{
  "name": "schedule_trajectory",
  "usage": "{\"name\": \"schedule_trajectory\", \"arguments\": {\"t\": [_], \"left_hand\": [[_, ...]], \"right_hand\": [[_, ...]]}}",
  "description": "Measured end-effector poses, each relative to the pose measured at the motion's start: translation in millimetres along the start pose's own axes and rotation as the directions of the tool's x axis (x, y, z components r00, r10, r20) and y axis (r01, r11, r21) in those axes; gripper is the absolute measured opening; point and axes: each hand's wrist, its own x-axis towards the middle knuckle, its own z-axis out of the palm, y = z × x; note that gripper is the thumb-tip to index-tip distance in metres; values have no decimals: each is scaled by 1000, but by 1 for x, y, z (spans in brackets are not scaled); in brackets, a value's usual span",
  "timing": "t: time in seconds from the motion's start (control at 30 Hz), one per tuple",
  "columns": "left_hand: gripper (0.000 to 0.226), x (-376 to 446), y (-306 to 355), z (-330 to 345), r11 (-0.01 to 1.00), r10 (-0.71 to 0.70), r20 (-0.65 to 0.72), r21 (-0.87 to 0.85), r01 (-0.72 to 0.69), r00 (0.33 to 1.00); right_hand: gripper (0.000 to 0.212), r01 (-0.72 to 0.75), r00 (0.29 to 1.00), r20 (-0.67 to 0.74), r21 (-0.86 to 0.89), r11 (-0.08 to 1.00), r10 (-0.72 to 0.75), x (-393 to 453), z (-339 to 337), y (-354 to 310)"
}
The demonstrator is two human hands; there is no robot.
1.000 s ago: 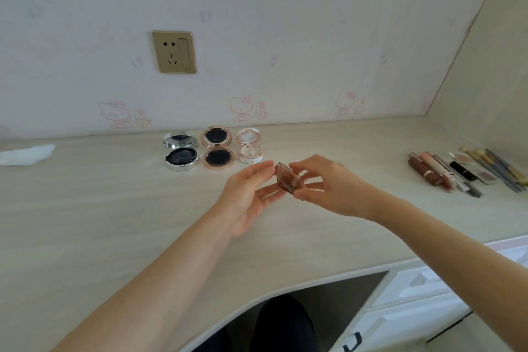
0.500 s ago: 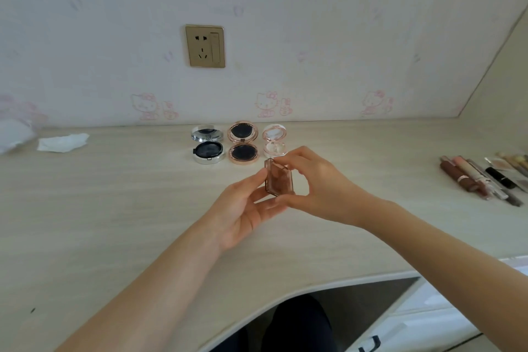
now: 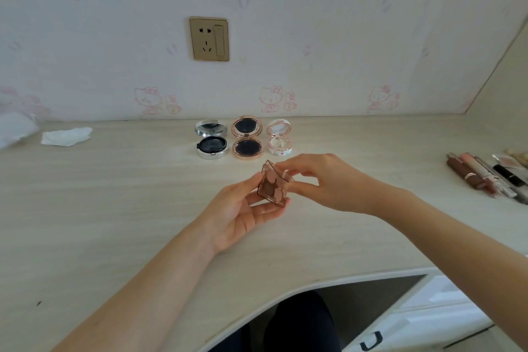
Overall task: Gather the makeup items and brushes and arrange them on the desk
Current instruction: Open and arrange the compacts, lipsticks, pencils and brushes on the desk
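Note:
A small brown see-through eyeshadow palette (image 3: 272,185) with pink and brown pans is held above the desk (image 3: 114,208). My left hand (image 3: 243,214) cradles its base from below. My right hand (image 3: 317,180) pinches its clear lid, which stands lifted open. Behind them, three open round compacts sit in a row near the wall: a silver one (image 3: 212,138), a rose-gold one (image 3: 247,137) and a white-pink one (image 3: 280,138). At the far right lie lipsticks and brushes (image 3: 485,177) side by side.
A crumpled white tissue (image 3: 66,136) lies at the back left, with a white bag at the left edge. A gold wall socket (image 3: 209,39) is above the compacts. The desk's curved front edge (image 3: 285,293) runs over white drawers (image 3: 423,320) at lower right.
The view has swung left. The palette has been turned upright between my hands and its lid has been lifted open, showing the pans.

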Motion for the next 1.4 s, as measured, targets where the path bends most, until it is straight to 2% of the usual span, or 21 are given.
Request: {"name": "schedule_trajectory", "arguments": {"t": [0.13,0.23,0.37,0.47,0.63,0.73,0.8,0.9,1.0,1.07,1.13,1.27,1.4], "left_hand": [[35,-1,2,3,1000,-20,-5,-17,20,1000],[37,-3,4,5,999,-29,5,-34,29,1000],[43,-6,6,3,999,-49,48,-9,50,998],[39,-8,8,-1,997,-42,26,68,40,999],[19,-14,13,-10,946,128,-137,315,-80,982],[28,-20,17,-16,875,246,-205,468,-126,947],[36,-24,20,-21,750,345,-200,646,-141,917],[39,-32,22,-31,410,463,-97,905,-115,881],[41,-40,23,-42,95,546,15,992,-80,838],[36,-45,25,-50,-54,572,116,993,-104,812],[31,-49,25,-57,-140,583,192,981,-135,789],[24,-55,25,-66,-257,583,252,959,-119,773],[18,-60,23,-71,-335,564,319,931,-143,762]], "right_hand": [[28,-56,998,-9,61,997,56,-1,0,3],[27,-83,992,-81,98,992,92,1,0,5],[27,-112,983,-114,247,962,143,9,0,5],[27,-124,982,-106,252,960,155,16,1,4],[26,-178,977,-64,260,949,201,34,10,4],[24,-183,979,-35,265,947,199,46,17,4],[23,-174,983,-13,265,948,184,53,23,3],[22,-159,987,16,256,954,160,63,32,1],[21,-144,990,45,237,961,137,72,42,-3],[20,-130,991,51,231,964,122,78,49,-6],[19,-116,993,51,233,965,107,83,55,-10],[21,-78,995,70,199,977,65,91,65,-19],[21,-56,995,91,145,988,43,92,70,-21]]}}
